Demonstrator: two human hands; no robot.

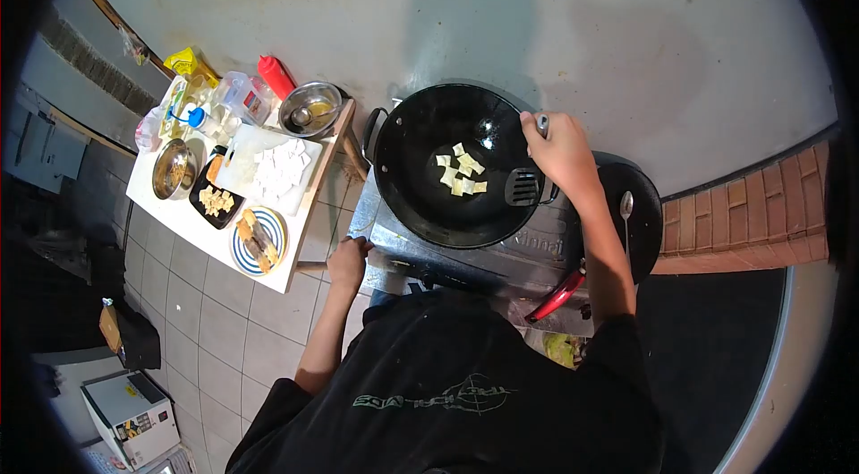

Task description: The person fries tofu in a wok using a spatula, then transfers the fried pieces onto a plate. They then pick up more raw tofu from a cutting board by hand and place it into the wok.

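Observation:
A black wok [420,196] sits on a grey metal stove [528,250], with several pale tofu cubes [461,171] in its middle. My right hand [559,152] grips the handle of a black slotted spatula [522,187], whose blade rests on the wok's right inner wall, just right of the cubes. My left hand [347,261] rests with curled fingers on the stove's front left edge, close to the corner of the white side table [277,277]. It holds no object.
The side table carries a cutting board with white cubes [277,168], a striped plate of food [259,239], a black dish [215,198], metal bowls [310,109], a red squeeze bottle [276,76] and containers. A ladle [626,205] and red handle [559,295] lie at right. The floor is tiled.

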